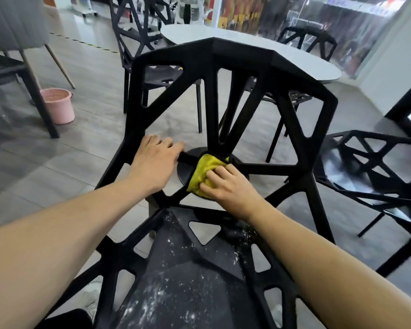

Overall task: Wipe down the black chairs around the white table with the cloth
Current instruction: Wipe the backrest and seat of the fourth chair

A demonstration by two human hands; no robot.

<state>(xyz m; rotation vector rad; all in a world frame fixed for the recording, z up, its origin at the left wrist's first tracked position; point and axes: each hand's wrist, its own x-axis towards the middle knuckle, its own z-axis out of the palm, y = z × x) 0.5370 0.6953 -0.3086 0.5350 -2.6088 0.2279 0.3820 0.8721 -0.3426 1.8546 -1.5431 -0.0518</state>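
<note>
A black lattice chair stands right in front of me, its backrest facing me and its seat speckled with white dust. My right hand presses a yellow cloth against the lower struts of the backrest, near where they join the seat. My left hand rests flat on a strut to the left of the cloth, fingers together and holding nothing. The white table lies behind the chair.
More black chairs stand around the table: one at the right, one at the far left of the table, one behind it. A pink bucket sits on the floor at left beside a grey chair.
</note>
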